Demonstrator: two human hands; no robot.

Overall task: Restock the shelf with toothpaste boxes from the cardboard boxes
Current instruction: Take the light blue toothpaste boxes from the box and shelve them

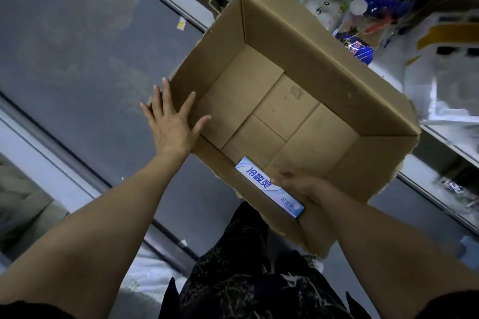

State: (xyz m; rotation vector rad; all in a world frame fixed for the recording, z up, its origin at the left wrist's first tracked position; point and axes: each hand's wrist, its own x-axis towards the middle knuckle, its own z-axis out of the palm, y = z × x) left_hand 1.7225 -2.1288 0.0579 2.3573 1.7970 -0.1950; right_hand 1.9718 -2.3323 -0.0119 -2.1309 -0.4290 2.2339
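Left hand (171, 122) is spread wide, flat on the left wall of the cardboard box (324, 59), arm straight; right hand (298, 186) curls over its near wall, gripping it; 1 toothpaste box (256, 179) lies inside against that wall.

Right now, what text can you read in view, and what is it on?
"冷酸灵": on the toothpaste box inside the cardboard box.
Small print at its near end: too blurred to read.
Black characters on the white packs: too blurred to read.
Yellow tag: too small to read.
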